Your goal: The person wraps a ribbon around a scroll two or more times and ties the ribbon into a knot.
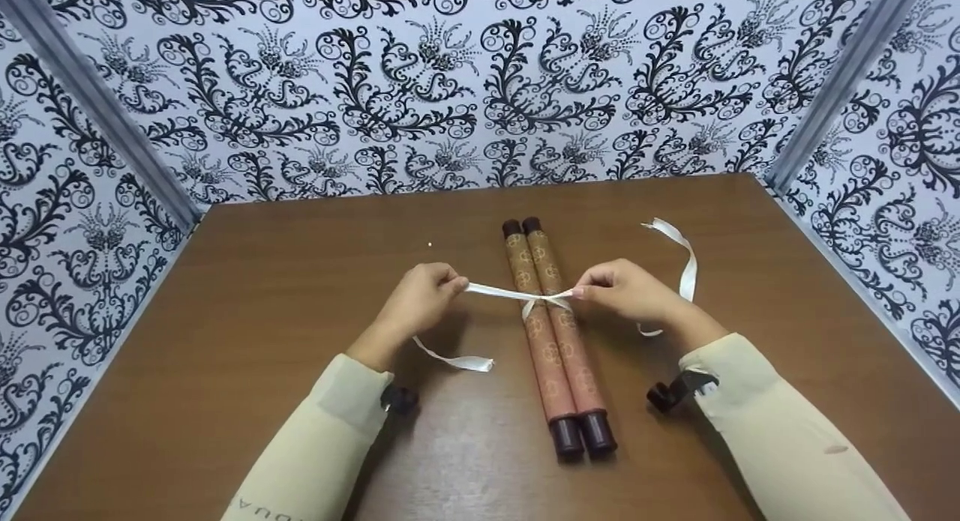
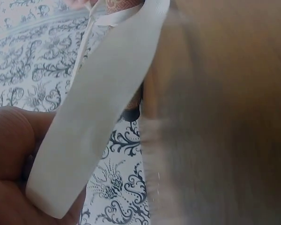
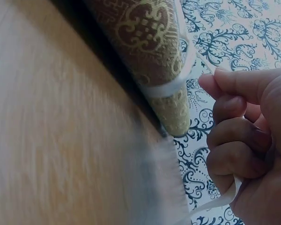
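Two patterned rolls (image 1: 553,341) with dark end caps lie side by side on the wooden table, pointing away from me. A white ribbon (image 1: 495,290) goes round both and crosses on top near their middle. On the left, my left hand (image 1: 424,296) pinches one length of it, stretched out from the crossing; the ribbon's tail (image 1: 465,363) hangs below that hand. My right hand (image 1: 630,290) pinches the other side close to the rolls, its remaining fingers curled, as the right wrist view shows. Another ribbon tail (image 1: 686,259) lies behind the right hand.
The brown table (image 1: 300,281) meets black-and-white patterned walls (image 1: 420,79) at the back and both sides. A tiny pale speck (image 1: 430,244) lies on the tabletop left of the rolls. Dark wrist devices (image 1: 401,399) sit at both sleeves.
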`<state>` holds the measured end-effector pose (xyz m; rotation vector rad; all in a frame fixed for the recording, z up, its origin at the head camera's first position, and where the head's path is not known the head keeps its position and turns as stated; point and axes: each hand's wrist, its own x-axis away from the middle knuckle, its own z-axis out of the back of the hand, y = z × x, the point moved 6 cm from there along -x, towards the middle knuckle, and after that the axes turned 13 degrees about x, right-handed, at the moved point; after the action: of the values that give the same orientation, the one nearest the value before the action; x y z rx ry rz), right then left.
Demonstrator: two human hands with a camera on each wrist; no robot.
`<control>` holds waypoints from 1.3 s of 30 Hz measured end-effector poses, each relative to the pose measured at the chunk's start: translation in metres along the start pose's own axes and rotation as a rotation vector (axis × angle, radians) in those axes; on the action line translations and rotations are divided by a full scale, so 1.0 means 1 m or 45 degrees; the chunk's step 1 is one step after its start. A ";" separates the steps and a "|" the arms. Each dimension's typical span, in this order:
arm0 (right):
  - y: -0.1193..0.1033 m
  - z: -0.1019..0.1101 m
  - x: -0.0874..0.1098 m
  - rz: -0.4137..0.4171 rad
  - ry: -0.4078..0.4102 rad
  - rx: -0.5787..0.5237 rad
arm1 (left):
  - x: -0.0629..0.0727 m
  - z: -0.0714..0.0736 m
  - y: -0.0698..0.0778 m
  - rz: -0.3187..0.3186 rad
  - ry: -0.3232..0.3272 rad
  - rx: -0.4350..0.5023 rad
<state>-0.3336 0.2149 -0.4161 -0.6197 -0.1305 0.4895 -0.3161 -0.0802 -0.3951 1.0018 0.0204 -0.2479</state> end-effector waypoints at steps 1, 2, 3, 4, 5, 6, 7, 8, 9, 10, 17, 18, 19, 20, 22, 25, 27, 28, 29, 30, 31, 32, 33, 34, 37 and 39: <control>0.000 -0.001 0.000 -0.004 -0.003 -0.003 | 0.000 0.002 -0.002 0.007 0.011 0.002; 0.001 -0.002 -0.001 -0.009 -0.007 -0.006 | 0.000 0.003 -0.004 0.012 0.023 0.004; 0.001 -0.003 -0.001 -0.011 -0.009 -0.008 | 0.000 0.005 -0.005 0.015 0.033 0.005; 0.001 -0.004 -0.002 -0.012 -0.012 -0.013 | 0.000 0.006 -0.007 0.025 0.040 0.010; 0.001 -0.005 -0.002 -0.013 -0.015 -0.017 | -0.001 0.007 -0.008 0.030 0.047 0.013; 0.001 -0.005 -0.002 -0.016 -0.015 -0.021 | -0.001 0.007 -0.009 0.034 0.054 0.013; 0.001 -0.006 -0.002 -0.019 -0.012 -0.022 | -0.002 0.008 -0.010 0.039 0.060 0.011; 0.001 -0.006 -0.003 -0.020 -0.005 -0.019 | -0.002 0.008 -0.011 0.041 0.064 0.007; 0.002 -0.006 -0.003 -0.024 0.003 -0.016 | -0.003 0.008 -0.012 0.044 0.069 0.001; 0.002 -0.006 -0.003 -0.031 0.009 -0.014 | -0.003 0.008 -0.013 0.052 0.071 -0.002; 0.005 -0.007 -0.004 -0.058 0.045 0.003 | -0.004 0.010 -0.017 0.068 0.068 -0.009; 0.005 -0.008 -0.004 -0.051 0.049 0.007 | -0.004 0.010 -0.018 0.072 0.066 -0.013; 0.006 -0.008 -0.005 -0.044 0.052 0.007 | -0.004 0.011 -0.018 0.077 0.059 -0.016; 0.007 -0.009 -0.005 -0.039 0.054 0.005 | -0.003 0.012 -0.019 0.086 0.049 -0.021; 0.008 -0.009 -0.006 -0.026 0.061 0.006 | -0.003 0.013 -0.020 0.109 0.018 -0.033; 0.009 -0.009 -0.006 -0.017 0.068 -0.006 | -0.002 0.013 -0.022 0.138 -0.043 -0.064; 0.009 -0.009 -0.006 -0.020 0.064 -0.016 | -0.001 0.014 -0.022 0.142 -0.075 -0.092; 0.009 -0.009 -0.006 -0.025 0.061 -0.023 | -0.001 0.013 -0.022 0.142 -0.088 -0.104; 0.009 -0.009 -0.006 -0.027 0.057 -0.031 | -0.001 0.013 -0.022 0.139 -0.101 -0.115; 0.009 -0.009 -0.006 -0.035 0.052 -0.038 | -0.001 0.013 -0.022 0.135 -0.108 -0.122; 0.010 -0.009 -0.006 -0.044 0.046 -0.043 | -0.001 0.013 -0.022 0.131 -0.114 -0.126; 0.010 -0.009 -0.006 -0.045 0.043 -0.043 | -0.001 0.012 -0.022 0.126 -0.119 -0.127; 0.011 -0.009 -0.006 -0.051 0.040 -0.049 | -0.001 0.012 -0.022 0.126 -0.124 -0.120; 0.011 -0.009 -0.006 -0.055 0.037 -0.053 | -0.001 0.012 -0.022 0.123 -0.127 -0.116; 0.011 -0.009 -0.005 -0.059 0.025 -0.072 | 0.001 0.015 -0.020 0.114 -0.121 -0.092; 0.011 -0.010 -0.005 -0.060 0.021 -0.089 | 0.002 0.020 -0.021 0.117 -0.101 -0.071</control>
<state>-0.3400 0.2151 -0.4301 -0.6874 -0.1472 0.4353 -0.3205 -0.1083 -0.4018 0.9345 -0.0899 -0.2017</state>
